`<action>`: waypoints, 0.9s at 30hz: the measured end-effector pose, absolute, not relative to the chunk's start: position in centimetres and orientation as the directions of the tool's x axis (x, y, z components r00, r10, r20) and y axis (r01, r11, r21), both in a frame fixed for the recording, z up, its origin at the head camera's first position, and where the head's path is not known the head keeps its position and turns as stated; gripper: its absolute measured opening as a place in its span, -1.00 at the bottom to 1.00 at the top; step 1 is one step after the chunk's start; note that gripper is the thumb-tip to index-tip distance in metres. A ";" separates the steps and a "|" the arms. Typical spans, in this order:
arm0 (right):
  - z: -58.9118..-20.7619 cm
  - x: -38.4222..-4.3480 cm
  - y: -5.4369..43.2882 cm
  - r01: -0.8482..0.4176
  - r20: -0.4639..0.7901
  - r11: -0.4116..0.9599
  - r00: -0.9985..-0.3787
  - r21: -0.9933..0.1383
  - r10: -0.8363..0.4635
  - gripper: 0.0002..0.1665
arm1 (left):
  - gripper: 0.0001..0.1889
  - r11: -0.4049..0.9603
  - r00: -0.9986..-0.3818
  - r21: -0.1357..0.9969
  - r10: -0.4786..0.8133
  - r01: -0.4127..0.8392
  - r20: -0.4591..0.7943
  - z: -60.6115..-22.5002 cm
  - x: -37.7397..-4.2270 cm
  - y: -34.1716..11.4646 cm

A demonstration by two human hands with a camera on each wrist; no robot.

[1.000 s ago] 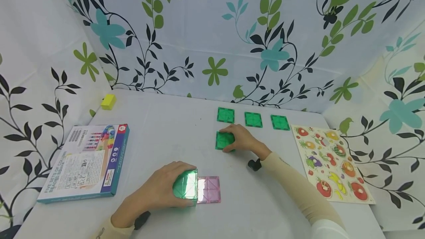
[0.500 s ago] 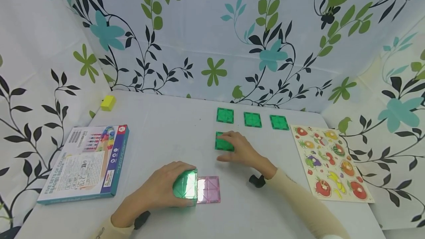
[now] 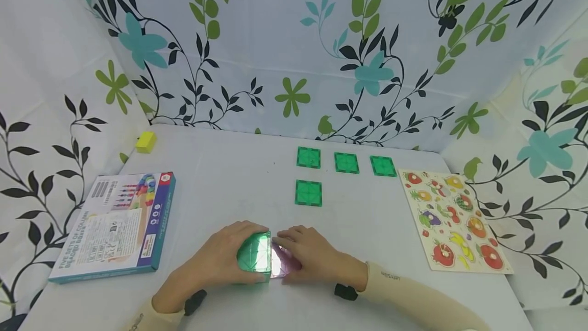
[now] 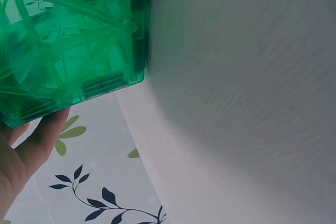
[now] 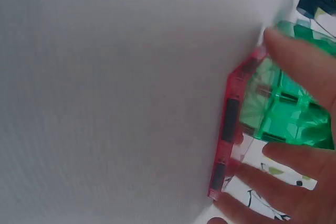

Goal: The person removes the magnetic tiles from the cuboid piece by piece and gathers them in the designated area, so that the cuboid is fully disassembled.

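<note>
Nearest, two tan sleeves (image 3: 409,290) reach in over the pale surface (image 3: 220,178), a small dark object (image 3: 345,292) at the underside of each wrist. The left hand (image 3: 220,259) grasps a see-through green block (image 3: 252,254), thumb along its near side and fingers over its far side. The left wrist view shows the block's ribbed wall close up, with part of the hand behind it. Just to the block's right is a see-through pink tile (image 3: 279,263). The right hand (image 3: 314,257) curls about this tile, thumb at the near edge and fingers at the far one, covering much of it. The right wrist view shows dark strips inside the tile's edge; whether the tile is raised off the surface I cannot tell.

To the left lies a printed box (image 3: 115,226) with a teal side, and to the right a sheet of fruit pictures (image 3: 455,221). Beyond the hands, a single green tile (image 3: 308,193) lies flat. Farther back, three green tiles (image 3: 346,163) lie in a row, spaced apart. A yellow block (image 3: 146,142) sits at the far left corner. Behind everything hangs white cloth (image 3: 257,65) printed with leaves, flowers and birds.
</note>
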State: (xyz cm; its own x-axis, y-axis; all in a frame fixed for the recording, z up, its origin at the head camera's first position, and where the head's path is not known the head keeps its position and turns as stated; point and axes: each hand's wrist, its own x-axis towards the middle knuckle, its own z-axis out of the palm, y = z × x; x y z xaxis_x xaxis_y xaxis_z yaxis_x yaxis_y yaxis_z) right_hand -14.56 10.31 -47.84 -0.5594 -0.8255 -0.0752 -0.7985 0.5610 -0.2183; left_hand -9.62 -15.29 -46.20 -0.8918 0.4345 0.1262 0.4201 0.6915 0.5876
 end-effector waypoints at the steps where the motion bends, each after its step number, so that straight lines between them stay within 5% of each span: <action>1: -47.8 -14.5 10.2 -0.802 -0.075 0.561 -0.559 -0.205 -0.826 -0.02 | -0.15 0.691 -0.891 0.587 0.434 0.422 0.130 -46.2 -9.6 -15.3; 16: -47.9 -14.6 10.2 -0.849 0.032 0.518 -0.523 -0.099 -0.852 -0.19 | -0.14 0.693 -0.894 0.592 0.432 0.411 0.116 -46.2 -9.6 -15.2; 27: -46.3 -17.0 14.2 -0.766 0.059 0.622 -0.637 -0.164 -0.769 -0.20 | -0.14 0.701 -0.896 0.587 0.432 0.405 0.103 -46.1 -9.6 -15.2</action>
